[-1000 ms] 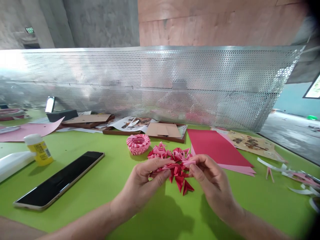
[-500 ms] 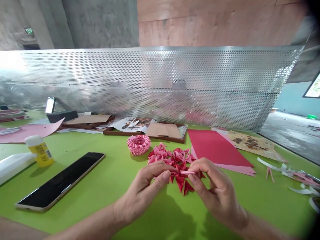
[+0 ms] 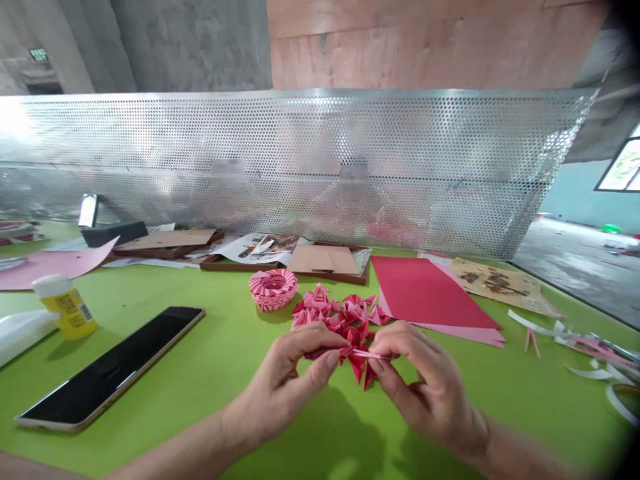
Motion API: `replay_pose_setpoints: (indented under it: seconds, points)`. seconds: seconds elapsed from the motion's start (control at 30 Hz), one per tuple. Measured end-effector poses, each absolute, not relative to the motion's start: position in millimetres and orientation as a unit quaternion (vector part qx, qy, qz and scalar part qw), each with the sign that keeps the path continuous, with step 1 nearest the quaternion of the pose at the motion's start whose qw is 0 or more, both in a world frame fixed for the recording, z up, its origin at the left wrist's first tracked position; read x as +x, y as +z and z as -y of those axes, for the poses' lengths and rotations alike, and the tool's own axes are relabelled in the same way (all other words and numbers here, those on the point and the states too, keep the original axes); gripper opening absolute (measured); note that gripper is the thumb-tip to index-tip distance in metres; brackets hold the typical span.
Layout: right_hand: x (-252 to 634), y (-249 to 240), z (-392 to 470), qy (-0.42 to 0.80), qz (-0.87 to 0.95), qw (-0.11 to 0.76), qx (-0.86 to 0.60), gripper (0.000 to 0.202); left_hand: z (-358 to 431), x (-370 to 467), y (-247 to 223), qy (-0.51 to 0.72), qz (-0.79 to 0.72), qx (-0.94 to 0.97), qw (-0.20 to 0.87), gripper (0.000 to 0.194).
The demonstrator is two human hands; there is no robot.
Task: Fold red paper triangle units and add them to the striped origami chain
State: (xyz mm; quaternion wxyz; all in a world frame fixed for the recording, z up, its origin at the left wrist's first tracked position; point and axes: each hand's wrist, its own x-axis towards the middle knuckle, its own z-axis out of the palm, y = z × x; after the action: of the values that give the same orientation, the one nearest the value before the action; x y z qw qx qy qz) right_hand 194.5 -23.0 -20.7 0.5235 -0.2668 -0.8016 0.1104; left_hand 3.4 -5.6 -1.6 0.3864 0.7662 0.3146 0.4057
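Observation:
My left hand (image 3: 287, 383) is pinched shut on a red folded paper piece (image 3: 345, 351), mostly hidden by the fingers. In my right hand (image 3: 430, 387), thumb and forefinger grip a pale pink folded paper piece (image 3: 366, 354). The two pieces meet end to end between the hands; whether one is tucked into the other I cannot tell. Just behind the fingers lies a pile of pink and red folded paper pieces (image 3: 317, 308). A round pink-and-white folded-paper bowl (image 3: 273, 291) stands to the left of the pile.
At left are a phone (image 3: 117, 363), a glue stick (image 3: 67, 310) and a white object (image 3: 23, 337). Red and pink paper sheets (image 3: 430, 293) lie right of the pile. Paper scraps (image 3: 590, 350) are at far right. Frames with cardboard (image 3: 327, 261) line the perforated metal screen (image 3: 300, 160).
My right hand has come slightly left and down, bringing the pink piece against the red one. The whole view has shifted a little, with table items appearing further left.

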Motion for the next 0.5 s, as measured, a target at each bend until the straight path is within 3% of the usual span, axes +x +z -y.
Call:
replay_pose_setpoints:
  seconds: [0.5]
  points:
    - [196.2,-21.6,22.2,0.1,0.817,0.508,-0.256,0.019,6.9,2.0,0.0,0.394,-0.309,0.799,0.333,0.02]
